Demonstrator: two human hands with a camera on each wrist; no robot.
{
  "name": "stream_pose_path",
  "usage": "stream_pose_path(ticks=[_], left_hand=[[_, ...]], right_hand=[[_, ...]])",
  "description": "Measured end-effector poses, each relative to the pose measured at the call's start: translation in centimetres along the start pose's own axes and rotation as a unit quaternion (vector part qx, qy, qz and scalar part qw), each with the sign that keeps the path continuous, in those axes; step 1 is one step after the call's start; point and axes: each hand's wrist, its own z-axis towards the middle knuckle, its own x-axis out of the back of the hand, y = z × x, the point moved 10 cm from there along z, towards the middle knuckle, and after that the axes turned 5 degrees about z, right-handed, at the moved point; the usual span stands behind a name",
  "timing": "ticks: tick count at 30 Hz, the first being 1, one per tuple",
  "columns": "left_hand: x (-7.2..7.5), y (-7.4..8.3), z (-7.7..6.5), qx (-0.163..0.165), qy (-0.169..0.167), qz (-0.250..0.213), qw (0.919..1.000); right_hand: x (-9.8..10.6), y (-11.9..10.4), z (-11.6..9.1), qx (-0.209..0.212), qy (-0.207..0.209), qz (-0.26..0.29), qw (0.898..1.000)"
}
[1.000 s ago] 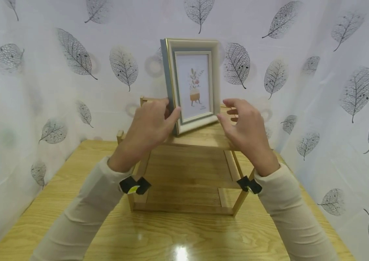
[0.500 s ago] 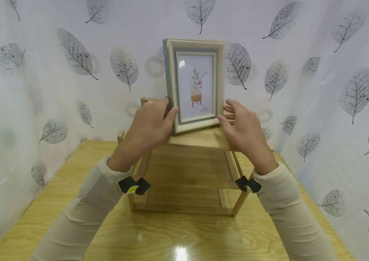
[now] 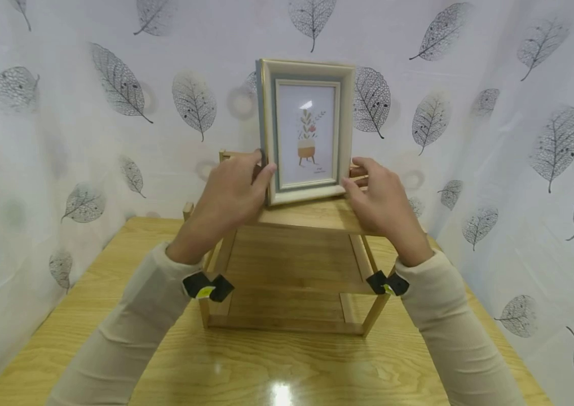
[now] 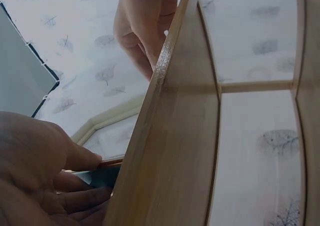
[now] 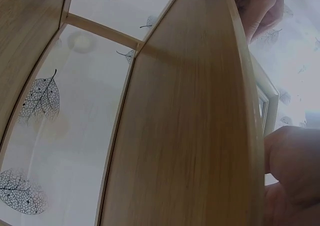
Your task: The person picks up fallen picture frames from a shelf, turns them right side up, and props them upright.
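Note:
A cream picture frame [image 3: 309,194] with a gold outer edge and blue-grey inner band stands upright, slightly angled, on the top shelf of a wooden rack [image 3: 312,217]. Its print shows a potted plant. My left hand [image 3: 231,189] grips the frame's lower left edge, thumb in front and fingers at the side and behind. At the lower right edge, my right hand [image 3: 380,197] holds the frame with its thumb on the front; its fingertips are partly hidden. In the left wrist view, the left hand [image 4: 45,171] pinches the frame beside the shelf board [image 4: 165,136].
The rack's lower shelf [image 3: 292,259] lies under the top board. It stands on a wood-grain table [image 3: 287,361]. Behind and at both sides hangs a white curtain [image 3: 236,34] printed with grey leaves.
The picture frame has turned to face more toward me, its right side swinging out to the right. My right hand, apart from it before, now meets its right edge. The left hand keeps its grip.

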Motion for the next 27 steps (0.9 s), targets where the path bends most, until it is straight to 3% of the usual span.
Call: stream_pose_path(ticks=[7, 16, 27], left_hand=[[0.6, -1.1, -0.2, 0.034, 0.039, -0.073, 0.9960], [1.7, -0.4, -0.6, -0.012, 0.111, -0.033, 0.9932], [1.1, -0.8, -0.4, 0.000, 0.074, -0.064, 0.9952]], right_hand=[[0.2, 0.3, 0.0, -0.010, 0.009, 0.008, 1.000], [0.6, 0.8, -0.1, -0.026, 0.032, 0.018, 0.999], [0.6, 0.8, -0.3, -0.029, 0.026, 0.041, 0.998]])
